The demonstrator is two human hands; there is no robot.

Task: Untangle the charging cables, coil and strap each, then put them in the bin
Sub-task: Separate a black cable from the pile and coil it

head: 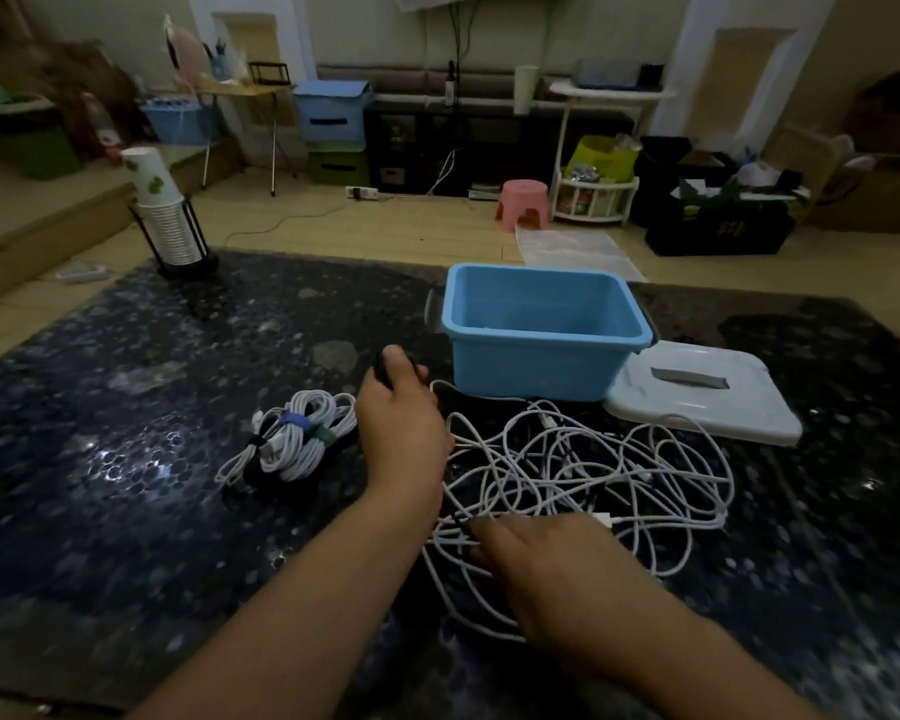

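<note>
A loose tangle of white charging cables [593,459] lies on the dark table in front of the blue bin [541,335], which stands open with nothing in it. To the left lie coiled white cables [297,439] bound with blue and green straps. My left hand [401,423] reaches toward the bin's near left corner, its fingers curled round a small dark object that I cannot identify. My right hand [557,574] rests on the near edge of the tangle, fingers over a white cable.
The bin's white lid [707,397] lies flat to the right of the bin. A stack of paper cups in a black holder [170,220] stands at the table's far left. Beyond the table is floor with a pink stool [523,202].
</note>
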